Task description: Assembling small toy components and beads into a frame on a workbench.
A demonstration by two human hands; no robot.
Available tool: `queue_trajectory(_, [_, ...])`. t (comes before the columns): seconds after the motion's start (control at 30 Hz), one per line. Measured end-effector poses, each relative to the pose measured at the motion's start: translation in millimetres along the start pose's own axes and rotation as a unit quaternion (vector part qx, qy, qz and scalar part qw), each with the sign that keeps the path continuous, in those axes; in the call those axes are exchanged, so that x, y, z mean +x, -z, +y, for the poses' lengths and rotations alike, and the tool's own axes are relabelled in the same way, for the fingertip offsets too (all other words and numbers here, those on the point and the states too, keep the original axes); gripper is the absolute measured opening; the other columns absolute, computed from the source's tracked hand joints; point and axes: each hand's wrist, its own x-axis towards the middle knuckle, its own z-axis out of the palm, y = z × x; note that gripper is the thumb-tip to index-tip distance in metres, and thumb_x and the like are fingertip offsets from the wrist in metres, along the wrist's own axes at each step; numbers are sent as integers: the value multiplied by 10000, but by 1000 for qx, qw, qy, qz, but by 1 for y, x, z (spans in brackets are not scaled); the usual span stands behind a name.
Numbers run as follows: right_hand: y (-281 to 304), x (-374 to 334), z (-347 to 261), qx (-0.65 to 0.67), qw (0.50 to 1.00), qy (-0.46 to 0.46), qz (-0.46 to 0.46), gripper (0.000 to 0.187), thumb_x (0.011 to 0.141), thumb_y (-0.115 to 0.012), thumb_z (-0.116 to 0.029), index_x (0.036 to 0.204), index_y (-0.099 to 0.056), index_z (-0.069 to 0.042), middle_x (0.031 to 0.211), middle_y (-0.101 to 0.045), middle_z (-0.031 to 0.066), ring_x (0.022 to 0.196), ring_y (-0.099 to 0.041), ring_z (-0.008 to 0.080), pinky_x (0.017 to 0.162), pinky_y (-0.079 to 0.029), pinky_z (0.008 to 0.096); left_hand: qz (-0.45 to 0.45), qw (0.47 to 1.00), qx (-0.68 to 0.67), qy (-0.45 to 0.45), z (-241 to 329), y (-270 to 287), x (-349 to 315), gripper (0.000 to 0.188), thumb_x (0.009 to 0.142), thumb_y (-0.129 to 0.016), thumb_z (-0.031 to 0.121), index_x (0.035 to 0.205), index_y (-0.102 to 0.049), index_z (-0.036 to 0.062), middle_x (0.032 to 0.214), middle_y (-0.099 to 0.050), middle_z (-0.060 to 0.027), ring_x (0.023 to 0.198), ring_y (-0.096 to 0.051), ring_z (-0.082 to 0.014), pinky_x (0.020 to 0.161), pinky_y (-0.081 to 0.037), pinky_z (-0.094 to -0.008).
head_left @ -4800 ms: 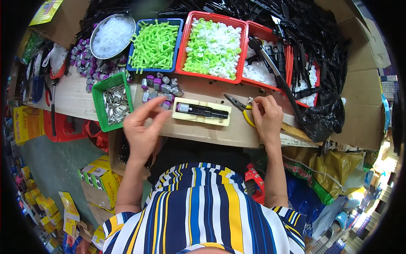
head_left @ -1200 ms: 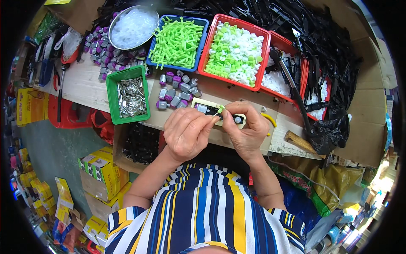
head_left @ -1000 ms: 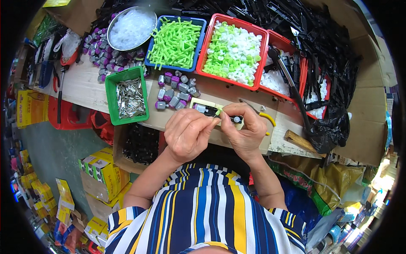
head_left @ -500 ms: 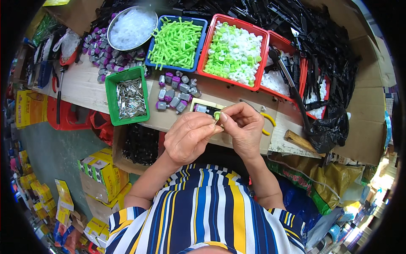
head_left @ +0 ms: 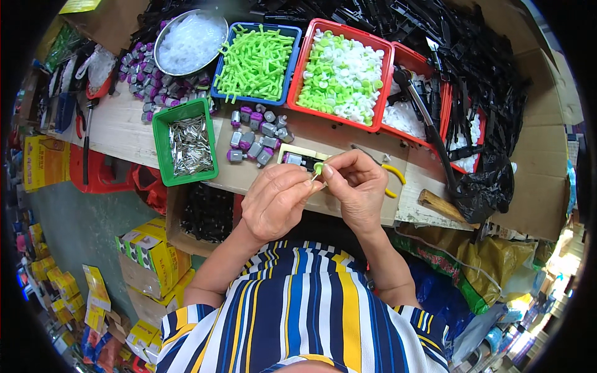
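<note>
My left hand (head_left: 277,202) and my right hand (head_left: 357,189) meet above the front of the table, fingers pinched. Between the fingertips is a small light-green plastic cap (head_left: 318,168), pinched by my right thumb and forefinger. A thin, pale pin (head_left: 316,177) runs down from the cap to my left fingertips, which close on it. Just behind the hands lies a cream-coloured block (head_left: 286,149) with a grey-and-purple motor-like part (head_left: 293,159) in it. Yellow-handled pliers (head_left: 395,180) lie beside my right hand, partly hidden by it.
A green bin (head_left: 157,149) of metal pins stands left. Farther back are a blue bin (head_left: 217,93) of green sticks, a red bin (head_left: 339,118) of green and white caps, and a metal bowl (head_left: 157,56) of clear pieces. Loose grey-purple parts (head_left: 255,133) lie before them; black parts (head_left: 435,25) are heaped behind.
My left fingertips have slid slightly down and away from the green cap, and more of the pin shows. My right hand keeps its pinch almost unmoved.
</note>
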Motion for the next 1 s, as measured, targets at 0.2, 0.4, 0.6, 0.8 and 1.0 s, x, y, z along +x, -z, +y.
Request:
queue_trajectory(0.2, [1, -3, 2, -57, 997, 50, 18, 76, 873, -699, 13, 912, -639, 37, 865, -678, 76, 795, -632, 99, 719, -518, 227, 1, 1000, 13, -9, -1, -3, -2, 262, 759, -815, 11, 938, -624, 16, 891, -689, -127, 784, -681, -279, 684, -574, -363])
queue_trajectory(0.4, [12, 0, -3, -238, 949, 200, -52, 119, 813, -699, 91, 900, -628, 50, 876, -684, 106, 813, -641, 153, 733, -520, 275, -7, 1000, -13, 17, -4, 0, -5, 254, 743, -819, -3, 909, -628, 6, 846, -687, -130, 742, -679, -278, 653, -565, -351])
queue_trajectory(0.6, [8, -2, 1, -303, 904, 296, -55, 121, 810, -699, 98, 888, -627, 41, 873, -684, 105, 811, -641, 162, 720, -513, 284, 9, 999, -14, 48, 0, -2, -6, 219, 743, -810, -28, 865, -632, 6, 796, -680, -128, 702, -673, -273, 620, -551, -331])
queue_trajectory(0.8, [5, -2, 6, -211, 955, 202, 51, 119, 776, -733, 53, 858, -654, 21, 819, -699, 102, 738, -683, 183, 682, -534, 282, -27, 981, -43, 187, 10, 2, -1, 151, 817, -764, 6, 905, -644, -21, 773, -679, -106, 692, -669, -207, 632, -532, -280])
queue_trajectory(1.0, [8, 1, 10, -246, 938, 239, 45, 122, 769, -734, 53, 853, -653, 18, 816, -698, 102, 730, -683, 187, 666, -532, 282, -12, 869, -261, 420, 14, -4, -11, 90, 940, -657, 37, 965, -642, -48, 801, -688, -57, 714, -650, -101, 670, -524, -223])
